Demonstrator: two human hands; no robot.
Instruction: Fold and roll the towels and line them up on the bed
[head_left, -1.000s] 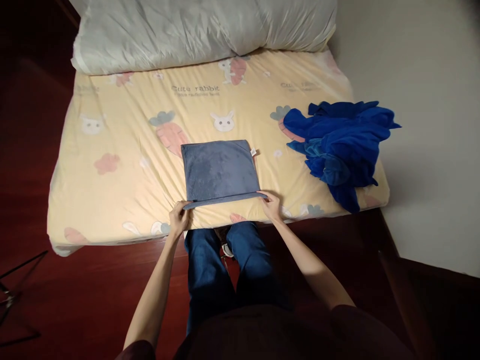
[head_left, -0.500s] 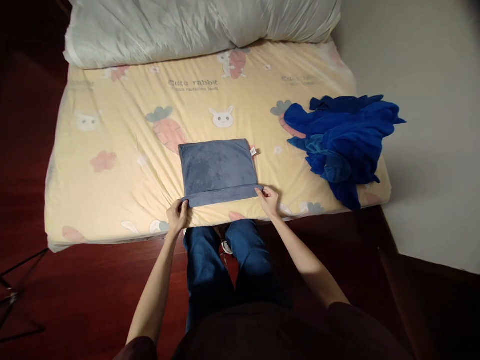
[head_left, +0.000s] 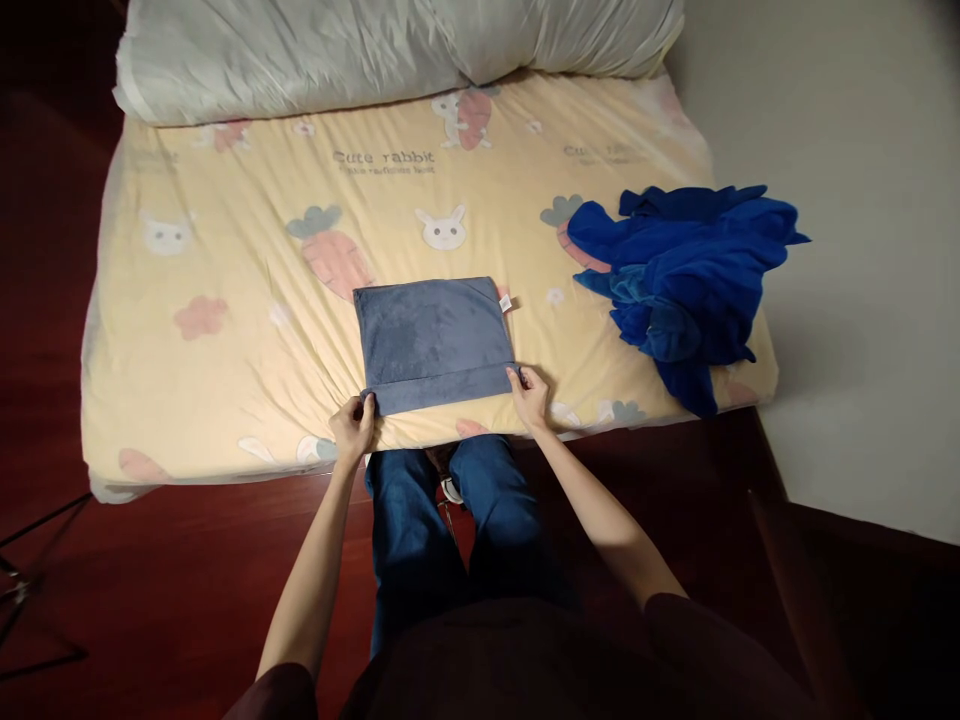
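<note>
A grey-blue towel [head_left: 435, 330] lies flat on the bed near its front edge, with a strip along its near side turned up and over. A small white tag sticks out from its right edge. My left hand [head_left: 352, 425] pinches the near left corner of the folded strip between thumb and fingers. At the opposite end, my right hand [head_left: 529, 396] grips the strip's right corner the same way. Both hands rest at the edge of the mattress.
Beneath the towel is a yellow bed sheet [head_left: 225, 370] printed with rabbits and carrots. A heap of bright blue cloths [head_left: 690, 280] lies at the right, near the wall [head_left: 847, 300]. A rolled pale quilt [head_left: 300, 60] spans the back. Thin black stand legs [head_left: 45, 520] show at left.
The folded strip at the towel's near side now lies a little wider and flatter. Both hands keep their pinch on its corners and have shifted only slightly.
</note>
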